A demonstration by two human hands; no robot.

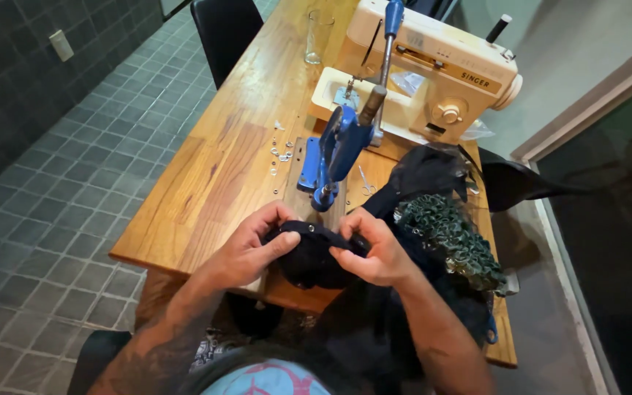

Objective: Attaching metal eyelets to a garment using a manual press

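- Both hands work at the near edge of the wooden surface (206, 183): the left hand (250, 249) and right hand (374, 249) each have their fingers closed in a pinch on the dark fabric (312, 256) between them.
- Risk, as I judge it: the loose fabric could slide off the near edge, or catch the small metal eyelets (281, 153) scattered beside the blue hand press (338, 146).
- The cream sewing machine (433, 73) at the far edge carries a small dark label on its front; no packages are visible.
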